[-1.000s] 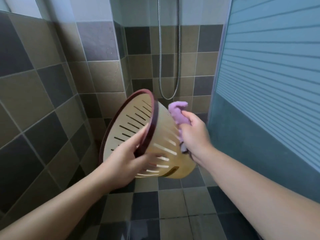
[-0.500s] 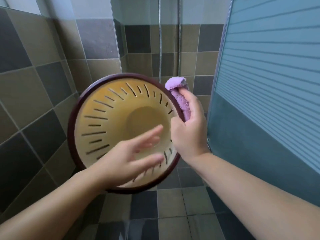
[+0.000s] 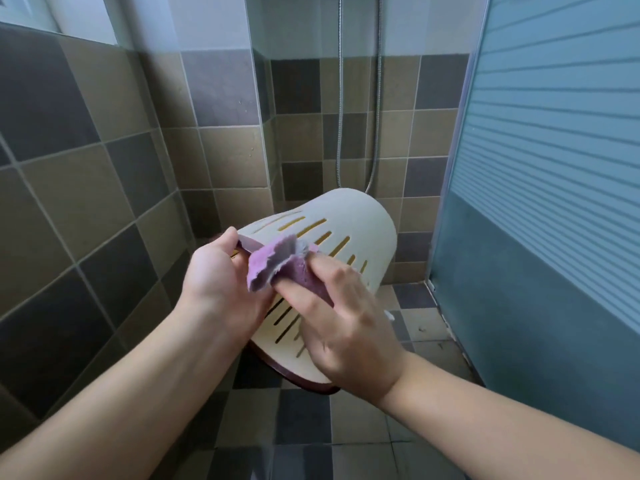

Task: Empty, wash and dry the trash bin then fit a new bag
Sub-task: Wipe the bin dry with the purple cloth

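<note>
A cream slotted trash bin (image 3: 349, 233) with a dark maroon rim is held in the air, tipped so its closed base points away from me and its rim faces me. My left hand (image 3: 221, 285) grips the rim at the upper left. A purple cloth (image 3: 277, 268) lies on the bin's outer wall, and my right hand (image 3: 343, 323) holds it there, fingers over the cloth and the slots. The bin's inside is hidden.
This is a tiled shower corner. A metal shower hose (image 3: 375, 133) hangs on the back wall. A frosted glass door (image 3: 540, 168) stands close on the right. Tiled wall (image 3: 86, 188) closes the left. The tiled floor (image 3: 311, 427) lies below.
The bin has been turned from its opening facing me to its base pointing away. My left hand moved to the rim, and my right hand brought the cloth onto the outer wall.
</note>
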